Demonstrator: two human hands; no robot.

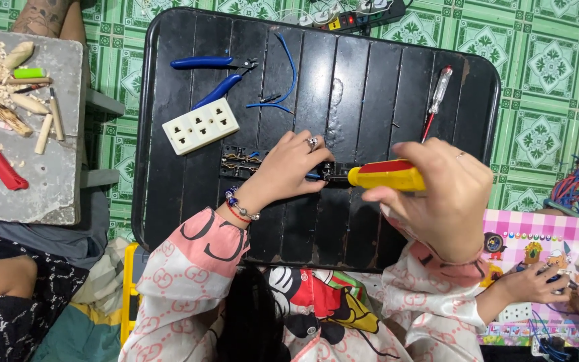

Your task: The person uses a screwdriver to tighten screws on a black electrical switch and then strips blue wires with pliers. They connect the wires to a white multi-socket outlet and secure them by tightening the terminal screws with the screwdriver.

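Two hands (289, 167) (437, 201); yellow screwdriver (387, 176)
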